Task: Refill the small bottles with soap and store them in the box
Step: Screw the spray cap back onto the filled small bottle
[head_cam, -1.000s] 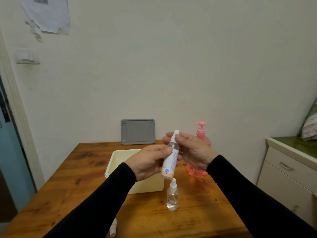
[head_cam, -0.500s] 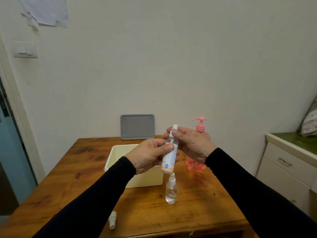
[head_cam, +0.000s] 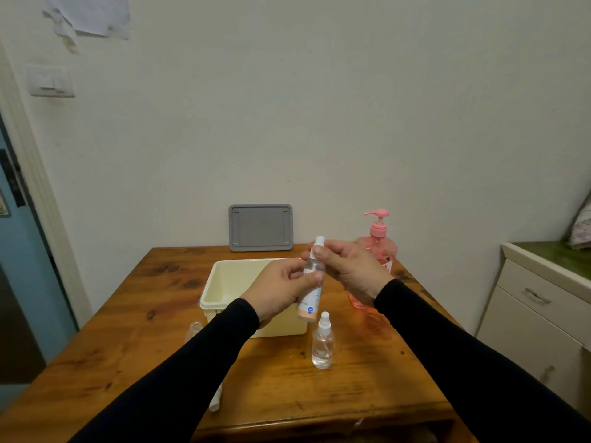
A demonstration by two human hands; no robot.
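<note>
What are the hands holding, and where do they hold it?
Both hold one small clear labelled spray bottle: the left hand around its body, the right hand fingers at its white top.

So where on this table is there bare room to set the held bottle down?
Bare wood lies right of the standing spray bottle, in front of the pink pump bottle, and on the table's far-left corner beside the cream box. It is crowded between the box and the standing bottle.
</note>
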